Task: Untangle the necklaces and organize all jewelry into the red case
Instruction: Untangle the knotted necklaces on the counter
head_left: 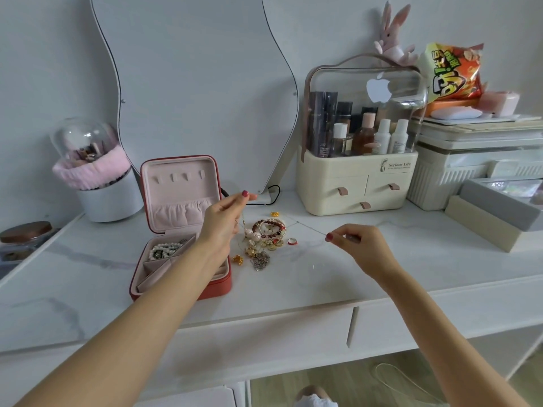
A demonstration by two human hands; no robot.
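The red case (217, 286) lies open on the white tabletop, its pink lid upright, with a pearl bracelet (163, 250) in a back compartment. My left hand (223, 221) is raised beside the case and pinches a thin chain necklace (305, 226) high between thumb and finger. My right hand (357, 239) pinches the same chain further right, so the chain stretches between both hands above a jewelry pile (266, 239) of beaded bracelets, gold charms and a tangled chain. A red ring (292, 241) sits just right of the pile.
A cream cosmetics organizer (357, 183) stands behind the pile. A wavy mirror (191, 83) leans on the wall. A white brush holder (108, 198) is at back left, grey boxes (499, 212) at right. The table's front edge (264, 312) runs below my arms.
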